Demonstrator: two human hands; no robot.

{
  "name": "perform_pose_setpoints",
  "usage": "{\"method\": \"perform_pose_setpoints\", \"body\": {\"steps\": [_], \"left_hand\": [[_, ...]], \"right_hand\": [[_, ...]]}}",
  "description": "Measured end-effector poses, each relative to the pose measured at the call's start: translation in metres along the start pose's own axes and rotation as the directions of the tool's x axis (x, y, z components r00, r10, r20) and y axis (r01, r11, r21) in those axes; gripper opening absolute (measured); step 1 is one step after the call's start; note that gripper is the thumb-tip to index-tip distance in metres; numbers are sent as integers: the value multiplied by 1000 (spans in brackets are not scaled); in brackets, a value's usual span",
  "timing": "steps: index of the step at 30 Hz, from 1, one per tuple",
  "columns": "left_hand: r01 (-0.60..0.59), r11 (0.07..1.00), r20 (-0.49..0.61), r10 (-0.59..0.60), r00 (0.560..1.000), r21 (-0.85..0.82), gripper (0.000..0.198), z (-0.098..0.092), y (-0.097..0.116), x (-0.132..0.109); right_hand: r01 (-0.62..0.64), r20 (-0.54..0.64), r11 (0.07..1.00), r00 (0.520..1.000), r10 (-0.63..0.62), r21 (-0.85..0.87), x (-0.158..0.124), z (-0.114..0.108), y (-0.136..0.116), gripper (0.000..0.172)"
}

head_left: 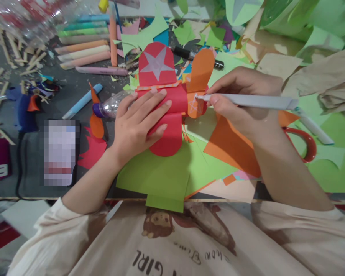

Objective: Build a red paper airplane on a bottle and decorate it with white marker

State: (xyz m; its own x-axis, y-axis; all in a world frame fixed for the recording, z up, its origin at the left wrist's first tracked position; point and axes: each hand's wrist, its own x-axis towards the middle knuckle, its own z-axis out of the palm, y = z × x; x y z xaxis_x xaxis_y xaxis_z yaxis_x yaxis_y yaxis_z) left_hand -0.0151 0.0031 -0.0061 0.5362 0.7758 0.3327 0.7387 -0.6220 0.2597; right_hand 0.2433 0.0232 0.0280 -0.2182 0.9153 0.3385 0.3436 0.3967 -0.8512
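Note:
A toy plane (176, 100) made of a plastic bottle wrapped in red paper lies across the middle, its purple cap and orange propeller (96, 125) to the left. Its upper red wing carries a pale star (156, 64). Over the red body rests my left hand (142, 120), palm down with fingers spread. My right hand (238, 97) pinches a white marker (253, 101), whose tip touches the orange tail piece (194, 104) beside a star outline drawn in white. An upright orange fin (201, 67) stands above that.
Colored markers (84, 53) and wooden sticks (31, 63) lie at the upper left, near a blue glue gun (25, 109) and a phone (60, 153). Red-handled scissors (312, 145) and paper scraps (235, 145) lie right. A black marker (184, 52) is behind the plane.

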Motion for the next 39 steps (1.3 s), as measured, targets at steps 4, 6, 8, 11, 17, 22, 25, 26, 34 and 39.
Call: {"method": "perform_pose_setpoints", "body": {"steps": [4,6,8,11,17,22,25,26,34,39], "left_hand": [[1,1000,5,-1,1000,11,44,0,0,1],[1,1000,8,-1,1000,17,44,0,0,1],[3,1000,6,-3,1000,17,44,-1,0,1],[5,1000,3,-5,1000,21,44,-1,1,1],[9,999,2,-9,1000,33,43,0,1,1],[-12,1000,-6,12,1000,25,44,0,1,1],[7,1000,8,-7,1000,13,44,-1,0,1],[13,1000,13,-13,1000,11,44,-1,0,1],[-5,1000,-4,5,1000,-1,43,0,0,0],[-20,1000,-12,20,1000,23,43,0,0,1]], "right_hand": [[-64,7,996,998,64,-60,0,-1,-1,14],[-51,24,997,998,52,-55,0,-2,-2,15],[-29,34,999,999,30,-30,0,-2,-2,15],[-25,5,1000,1000,25,-15,0,-1,-2,9],[-30,35,999,999,31,-30,0,-1,-5,13],[-49,28,999,998,48,9,-1,-2,-2,9],[-31,41,1000,999,31,0,-1,-2,-1,10],[-20,42,1000,999,21,-6,-1,-2,-1,11],[-15,27,999,1000,14,39,0,1,-2,8],[-15,12,1000,1000,15,17,0,-1,-1,10]]}}
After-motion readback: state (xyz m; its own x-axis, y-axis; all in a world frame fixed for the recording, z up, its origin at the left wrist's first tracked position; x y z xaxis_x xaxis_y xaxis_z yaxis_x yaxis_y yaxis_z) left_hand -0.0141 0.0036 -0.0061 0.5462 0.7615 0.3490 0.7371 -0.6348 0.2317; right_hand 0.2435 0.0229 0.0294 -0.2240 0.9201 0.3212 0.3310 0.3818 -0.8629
